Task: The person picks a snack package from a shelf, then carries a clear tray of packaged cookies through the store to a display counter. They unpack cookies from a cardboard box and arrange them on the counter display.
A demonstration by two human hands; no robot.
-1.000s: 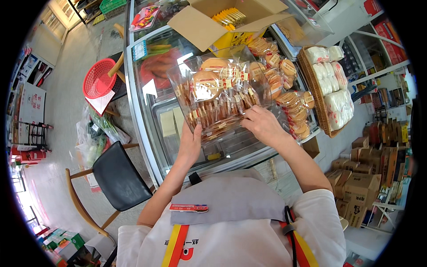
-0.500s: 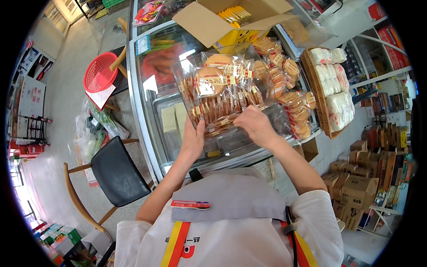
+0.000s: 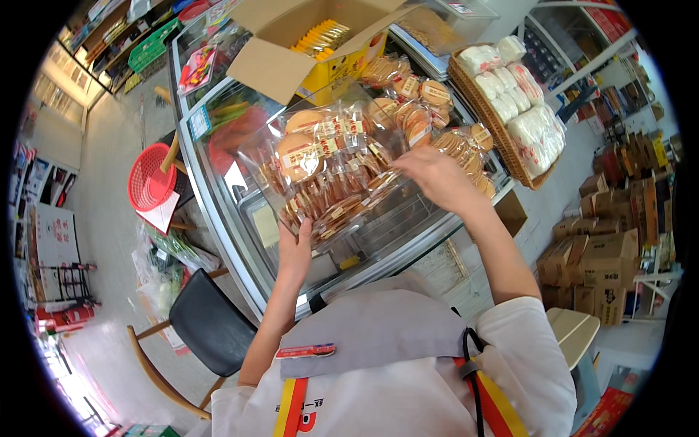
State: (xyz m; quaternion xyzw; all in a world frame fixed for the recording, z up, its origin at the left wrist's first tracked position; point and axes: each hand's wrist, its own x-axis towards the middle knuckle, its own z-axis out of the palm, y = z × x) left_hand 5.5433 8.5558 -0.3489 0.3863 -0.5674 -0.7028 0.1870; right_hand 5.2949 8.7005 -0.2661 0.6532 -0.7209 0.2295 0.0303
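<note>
A clear plastic bin (image 3: pixel 256 162) tilts over the glass counter, holding packets of round flat biscuits (image 3: pixel 300 156). Some packets lie face up at its far side, and a tight row stands on edge nearer me. My left hand (image 3: pixel 295 251) grips the bin's near left corner, thumb in front, with the other fingers partly hidden. My right hand (image 3: pixel 437 178) is at the right end of the row, fingers curled together; what they pinch, if anything, is hidden. Right of the bin, more loose biscuit packets (image 3: pixel 466 153) are heaped on the counter.
An opened cardboard box (image 3: pixel 266 69) with yellow packets stands behind the bin. A wicker basket (image 3: pixel 486 116) of white wrapped packs borders the heap on the right. A black-seated chair (image 3: pixel 211 320) and a red plastic basket (image 3: pixel 151 175) are left of the counter (image 3: pixel 218 218).
My right hand has moved right along the packet row, its fingers still bent. My left hand still holds the bin's corner. The whole view has turned and shifted.
</note>
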